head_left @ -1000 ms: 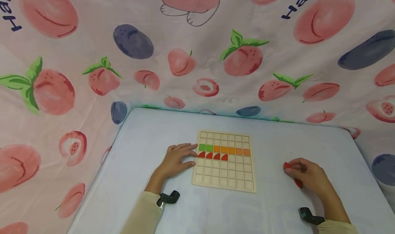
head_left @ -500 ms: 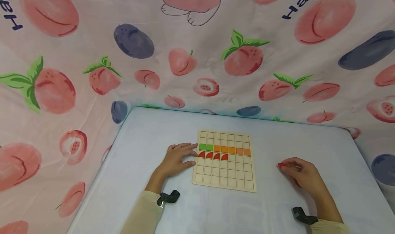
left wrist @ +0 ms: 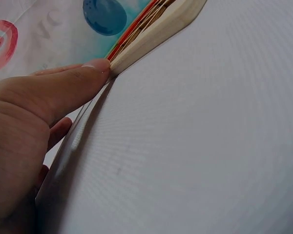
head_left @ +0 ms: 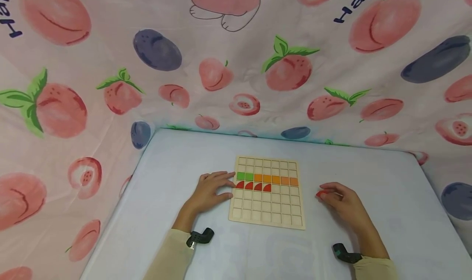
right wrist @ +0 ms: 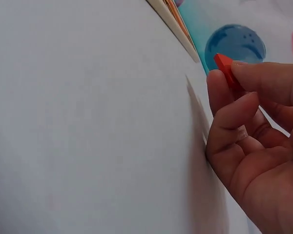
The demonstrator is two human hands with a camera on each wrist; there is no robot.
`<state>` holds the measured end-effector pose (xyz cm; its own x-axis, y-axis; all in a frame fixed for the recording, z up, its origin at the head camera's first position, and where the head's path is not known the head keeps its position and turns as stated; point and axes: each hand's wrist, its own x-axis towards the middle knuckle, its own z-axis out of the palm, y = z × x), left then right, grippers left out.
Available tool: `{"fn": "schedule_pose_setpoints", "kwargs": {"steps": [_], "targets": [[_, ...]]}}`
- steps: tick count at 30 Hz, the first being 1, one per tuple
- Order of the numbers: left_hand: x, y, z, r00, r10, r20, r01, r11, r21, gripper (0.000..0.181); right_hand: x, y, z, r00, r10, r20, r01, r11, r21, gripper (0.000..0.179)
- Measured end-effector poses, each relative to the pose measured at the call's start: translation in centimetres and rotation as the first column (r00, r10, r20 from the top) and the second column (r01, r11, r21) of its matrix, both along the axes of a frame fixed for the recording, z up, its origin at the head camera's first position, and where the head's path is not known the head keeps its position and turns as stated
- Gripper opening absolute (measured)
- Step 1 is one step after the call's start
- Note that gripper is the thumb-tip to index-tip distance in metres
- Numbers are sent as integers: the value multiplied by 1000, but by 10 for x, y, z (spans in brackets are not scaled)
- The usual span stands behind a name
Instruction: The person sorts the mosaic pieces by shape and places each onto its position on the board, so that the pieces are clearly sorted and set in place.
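Observation:
A wooden grid board (head_left: pixel 266 218) lies flat on the white table, with a row of green and orange squares (head_left: pixel 258 178) and, below it, several red quarter-circle pieces (head_left: pixel 267 187). My left hand (head_left: pixel 212 192) rests at the board's left edge, its fingers loosely extended; in the left wrist view the thumb (left wrist: pixel 73 90) touches the board's rim (left wrist: pixel 161 39). Right of the board, apart from it, my right hand (head_left: pixel 344 204) pinches a red piece (right wrist: pixel 224 66) between thumb and fingertips. The other fingers curl toward the palm; whether they hold anything more cannot be told.
The white table (head_left: pixel 273 251) extends around the board on all sides. A fruit-printed cloth (head_left: pixel 236 75) hangs behind and to the left of it. A black wrist camera is on each wrist, the left one (head_left: pixel 203 235) and the right one (head_left: pixel 344 253).
My right hand has moved left toward the board with the red piece. A second red piece, seen below that hand a second ago, no longer shows. The left hand has stayed put.

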<state>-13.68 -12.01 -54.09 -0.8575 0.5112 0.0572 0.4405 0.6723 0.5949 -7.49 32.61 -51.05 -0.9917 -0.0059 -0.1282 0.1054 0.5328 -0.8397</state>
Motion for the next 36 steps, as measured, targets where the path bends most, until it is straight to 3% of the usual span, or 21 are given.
{"fn": "schedule_pose_setpoints", "kwargs": {"steps": [10, 24, 36], "targets": [[1, 0, 0, 1000, 2, 21, -2, 1000, -1, 25, -7, -22, -4, 1000, -25, 15, 26, 993, -111, 32], [1, 0, 1, 1000, 11, 24, -11, 1000, 0, 25, -24, -60, 3, 993, -30, 115, 44, 991, -125, 30], [0, -1, 2, 1000, 1, 11, -1, 1000, -8, 25, -38, -92, 4, 992, -1, 124, 11, 997, -78, 24]]}}
